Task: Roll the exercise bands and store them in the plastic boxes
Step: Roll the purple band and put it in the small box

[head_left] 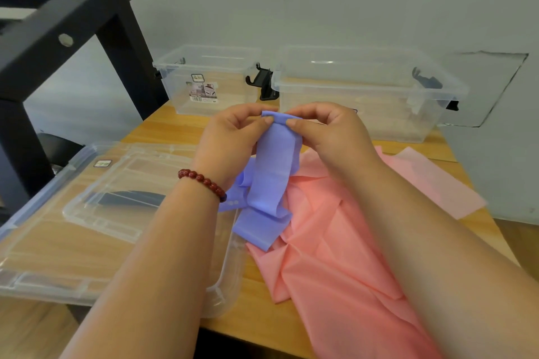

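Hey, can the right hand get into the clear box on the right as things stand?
Probably yes. The right hand sits just in front of the right box, whose top looks open with nothing between them, though it pinches the purple band.

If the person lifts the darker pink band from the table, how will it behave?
Probably floppy: the darker pink band lies in creased, overlapping folds on the table. It looks thin, so likely light and apt to drape. It lies flat, so hardly apt to roll.
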